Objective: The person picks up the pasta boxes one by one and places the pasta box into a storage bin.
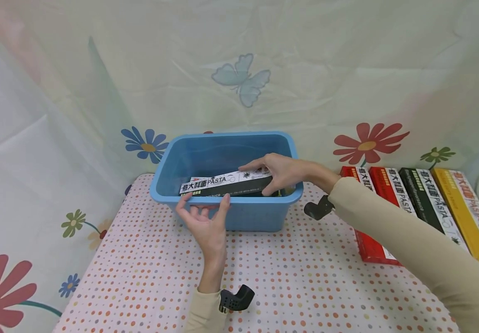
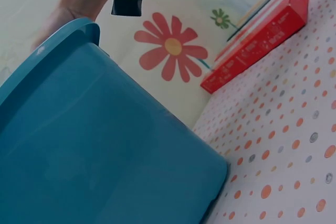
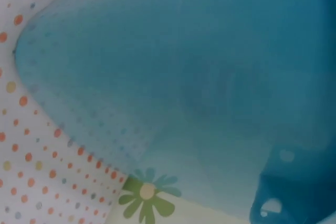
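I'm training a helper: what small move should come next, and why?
Probably lower the dark pasta box and settle it: the right grip holds its right end inside the blue bin, another box shows behind it, and the left grip holds the front rim.

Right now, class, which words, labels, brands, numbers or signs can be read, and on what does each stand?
"意大利面 PASTA": held box in the blue bin, second red box, dark box, yellow box.
"意大利面": leftmost red box; a sleeve covers the rest.
Too small or blurred to read: all other lettering, including the left wrist view's.
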Demonstrator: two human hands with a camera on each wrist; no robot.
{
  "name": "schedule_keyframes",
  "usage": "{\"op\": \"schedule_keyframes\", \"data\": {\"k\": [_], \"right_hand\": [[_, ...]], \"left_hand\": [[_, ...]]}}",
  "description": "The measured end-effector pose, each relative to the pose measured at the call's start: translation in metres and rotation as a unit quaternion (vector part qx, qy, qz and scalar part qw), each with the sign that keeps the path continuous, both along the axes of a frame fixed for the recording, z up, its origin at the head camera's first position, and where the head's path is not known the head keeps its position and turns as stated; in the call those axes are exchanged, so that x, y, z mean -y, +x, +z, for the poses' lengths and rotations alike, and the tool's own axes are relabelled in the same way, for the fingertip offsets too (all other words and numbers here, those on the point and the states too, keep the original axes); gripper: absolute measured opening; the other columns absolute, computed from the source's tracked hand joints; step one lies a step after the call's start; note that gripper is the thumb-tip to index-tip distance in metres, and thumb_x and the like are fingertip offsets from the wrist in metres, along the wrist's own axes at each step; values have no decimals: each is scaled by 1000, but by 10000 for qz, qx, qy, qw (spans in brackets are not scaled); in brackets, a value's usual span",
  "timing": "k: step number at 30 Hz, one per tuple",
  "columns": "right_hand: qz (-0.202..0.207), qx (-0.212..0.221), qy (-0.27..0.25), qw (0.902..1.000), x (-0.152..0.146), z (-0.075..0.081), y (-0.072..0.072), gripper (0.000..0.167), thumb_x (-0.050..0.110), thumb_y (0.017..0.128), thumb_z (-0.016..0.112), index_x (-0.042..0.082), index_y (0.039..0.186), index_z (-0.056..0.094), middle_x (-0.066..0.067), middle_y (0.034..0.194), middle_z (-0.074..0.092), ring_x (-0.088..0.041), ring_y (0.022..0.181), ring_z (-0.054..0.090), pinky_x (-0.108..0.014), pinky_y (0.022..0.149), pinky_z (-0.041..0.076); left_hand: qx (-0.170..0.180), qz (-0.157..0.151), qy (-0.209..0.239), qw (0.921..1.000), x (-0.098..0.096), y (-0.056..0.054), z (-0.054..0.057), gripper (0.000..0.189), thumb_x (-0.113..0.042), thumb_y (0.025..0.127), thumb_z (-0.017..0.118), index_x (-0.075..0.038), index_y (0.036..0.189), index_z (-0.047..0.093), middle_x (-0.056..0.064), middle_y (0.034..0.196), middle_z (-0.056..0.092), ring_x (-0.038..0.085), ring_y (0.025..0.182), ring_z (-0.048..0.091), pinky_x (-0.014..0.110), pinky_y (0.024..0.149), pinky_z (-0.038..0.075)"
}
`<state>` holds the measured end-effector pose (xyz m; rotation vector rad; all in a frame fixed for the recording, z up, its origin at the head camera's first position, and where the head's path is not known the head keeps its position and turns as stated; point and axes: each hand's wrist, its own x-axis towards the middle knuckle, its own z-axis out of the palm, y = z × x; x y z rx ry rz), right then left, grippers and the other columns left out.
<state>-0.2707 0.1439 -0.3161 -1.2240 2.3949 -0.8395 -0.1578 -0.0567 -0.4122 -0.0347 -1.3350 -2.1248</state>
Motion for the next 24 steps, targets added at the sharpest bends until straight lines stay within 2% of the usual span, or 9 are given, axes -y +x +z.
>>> {"op": "schedule_keyframes", "data": {"k": [2,4,8,11,14,20,24], "right_hand": [[-6,67,66,10000,1,0,-1,74,2,85,77,-3,153,48,-23,156,49,-41,140,49,-42,82,47],[-4,144,92,9999,1,0,-1,74,3,85,77,-3,153,48,-22,156,49,-41,141,48,-44,87,50],[15,337,116,9994,1,1,-4,75,4,85,77,-2,154,47,-22,158,47,-41,143,46,-53,105,48],[51,483,112,9988,1,3,-7,76,2,83,77,-2,153,48,-21,158,47,-40,146,44,-49,102,48],[61,591,113,9982,2,4,-9,76,1,81,76,-3,152,49,-20,158,47,-37,146,44,-45,95,46],[29,686,144,9975,3,6,-12,76,7,83,81,-3,151,50,-19,157,49,-37,147,42,-56,115,44],[-1,764,191,9969,3,6,-13,77,7,82,83,-2,152,50,-19,158,48,-38,149,40,-57,115,43]], "left_hand": [[0,-3,16,10000,0,0,0,78,2,85,82,-9,143,31,18,109,52,25,82,61,41,78,67],[1,5,28,10000,-1,0,0,78,3,85,82,-9,143,31,17,109,52,24,82,61,41,78,67],[-38,-11,56,10000,-1,0,0,78,4,86,82,-9,143,31,27,114,50,25,83,62,41,79,67],[-47,-27,59,10000,-1,0,0,77,3,86,81,-9,143,31,32,116,48,24,83,61,41,79,67],[-37,-56,92,9999,-1,0,0,77,3,86,81,-9,143,31,28,115,49,24,83,61,42,80,67],[-76,-83,160,9998,-1,-1,-2,75,4,87,80,-9,142,32,18,108,51,23,81,60,43,82,66],[-116,-78,148,9998,0,-1,-2,75,4,87,80,-9,143,31,28,112,49,23,82,61,44,82,66]]}}
